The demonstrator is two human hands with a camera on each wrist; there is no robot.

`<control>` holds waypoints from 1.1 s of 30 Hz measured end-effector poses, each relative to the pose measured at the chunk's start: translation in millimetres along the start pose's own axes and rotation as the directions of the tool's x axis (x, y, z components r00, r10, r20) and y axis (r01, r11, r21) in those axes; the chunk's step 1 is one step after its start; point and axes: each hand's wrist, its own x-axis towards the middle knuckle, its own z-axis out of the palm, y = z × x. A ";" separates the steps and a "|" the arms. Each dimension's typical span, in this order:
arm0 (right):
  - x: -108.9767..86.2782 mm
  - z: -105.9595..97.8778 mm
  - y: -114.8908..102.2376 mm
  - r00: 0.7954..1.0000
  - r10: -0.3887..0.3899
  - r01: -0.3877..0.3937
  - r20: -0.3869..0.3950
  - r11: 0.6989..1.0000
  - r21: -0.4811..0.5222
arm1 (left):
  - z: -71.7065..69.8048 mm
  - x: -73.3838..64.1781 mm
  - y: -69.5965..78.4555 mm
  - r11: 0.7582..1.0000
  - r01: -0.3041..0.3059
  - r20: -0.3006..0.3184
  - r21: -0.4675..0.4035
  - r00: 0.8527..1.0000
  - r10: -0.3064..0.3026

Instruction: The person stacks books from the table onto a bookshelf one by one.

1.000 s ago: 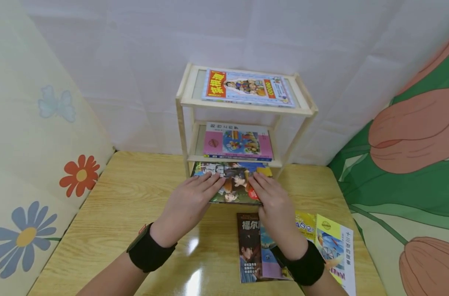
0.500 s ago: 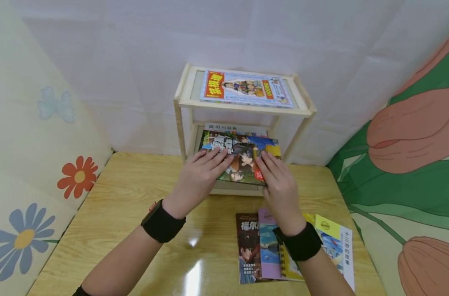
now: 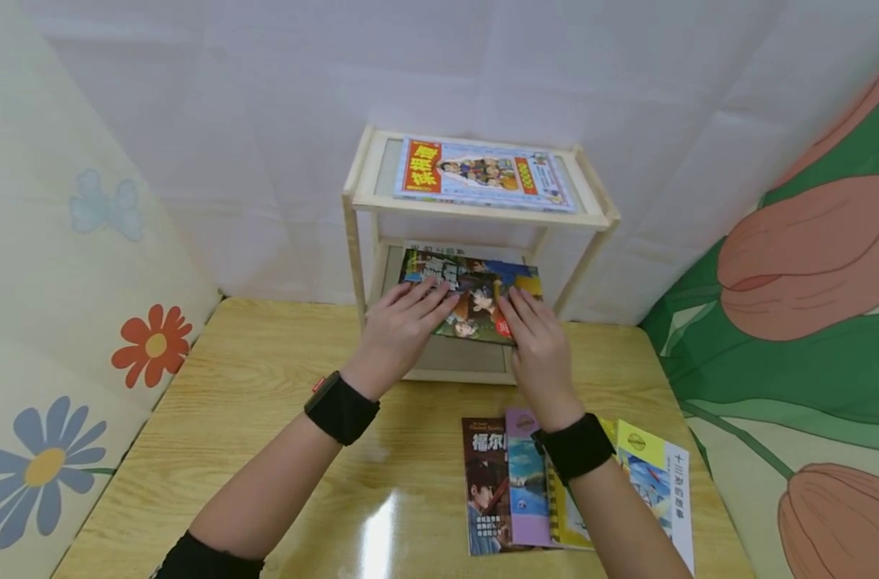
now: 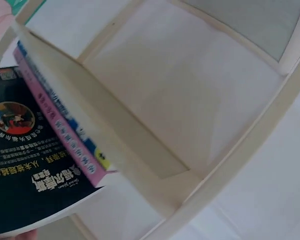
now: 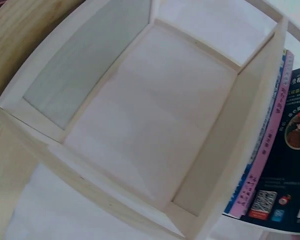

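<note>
A thin dark book with an illustrated cover [image 3: 478, 304] lies level at the middle tier of the wooden shelf rack [image 3: 475, 208]. My left hand [image 3: 403, 326] pinches its near left part, fingers spread over the cover. On the near right, my right hand [image 3: 540, 342] grips it in the same way. Both wrist views show the book's dark back cover [image 4: 20, 165] from below, with fingertips at its underside. It overlaps the pink-spined book [image 5: 272, 135] lying on a blue-spined book on that tier. Only a pale strip of the pink-spined book's cover shows in the head view.
A light-blue and red book [image 3: 482, 174] lies on the rack's top tier. On the table [image 3: 287, 450], right of centre, lie a brown book [image 3: 488, 490], a purple one [image 3: 529, 482], a yellow one [image 3: 565, 519] and a white-and-yellow one [image 3: 656, 466]. The bottom tier [image 3: 468, 354] sits below the hands.
Both hands have lifted the dark book from the bottom tier's height to the middle tier, then moved it slightly further back over the pink-spined book.
</note>
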 end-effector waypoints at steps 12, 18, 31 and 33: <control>-4.5 2.5 9.3 0.943 0.101 -0.100 0.318 0.995 -0.020 | 11.3 -2.5 -1.8 0.993 0.110 0.271 -0.033 0.958 -0.097; -4.1 -4.7 5.6 0.934 0.044 -0.042 0.355 0.999 -0.012 | 13.0 -1.8 -2.9 0.989 0.141 0.309 -0.037 0.943 -0.122; -5.4 -5.4 6.1 0.916 0.027 -0.036 0.401 0.999 0.016 | 11.5 -3.8 -3.2 0.982 0.117 0.231 -0.146 0.970 -0.081; -5.3 -4.6 6.5 0.912 0.032 -0.042 0.408 0.999 0.014 | 10.8 -5.1 -1.7 0.983 0.112 0.225 -0.146 0.971 -0.077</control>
